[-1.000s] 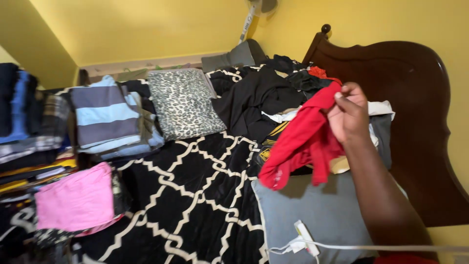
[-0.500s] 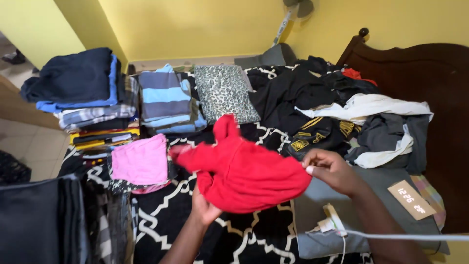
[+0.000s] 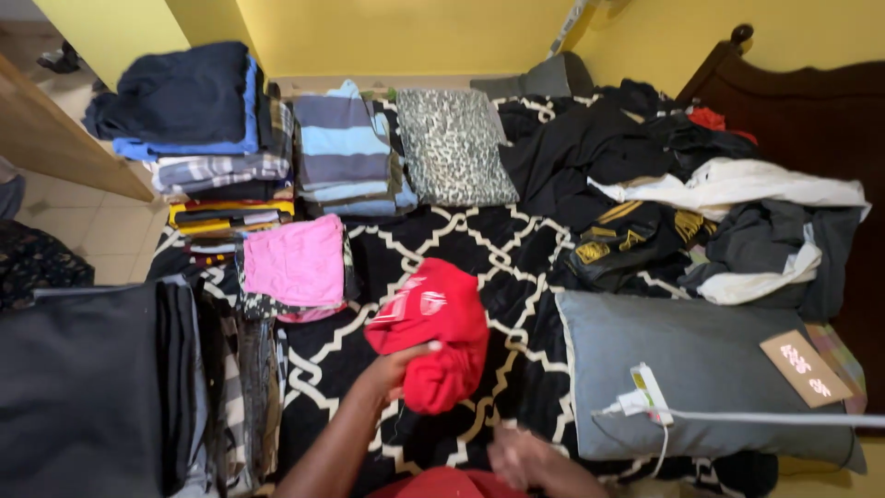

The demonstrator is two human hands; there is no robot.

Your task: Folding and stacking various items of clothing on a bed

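A red garment (image 3: 433, 332) with a pale print hangs bunched above the black-and-white patterned bedspread (image 3: 479, 249). My left hand (image 3: 392, 369) grips its lower edge from the left. Blurred and low near the frame's bottom edge, my right hand (image 3: 521, 458) is off the garment and holds nothing that I can see; its fingers are too smeared to read. Folded pink cloth (image 3: 297, 261) lies just left of the red garment.
Folded stacks line the left and back: dark blue pile (image 3: 180, 97), striped pile (image 3: 343, 152), leopard-print piece (image 3: 452, 148), dark folded cloth (image 3: 88, 387). A heap of unfolded dark and white clothes (image 3: 701, 203) sits right. A grey pillow (image 3: 701, 369) carries a white charger (image 3: 645, 397) and a card.
The red garment has come from the right-hand heap to the middle of the bed and shrunk into a bunch. My right hand let go and dropped low; my left hand now holds it.
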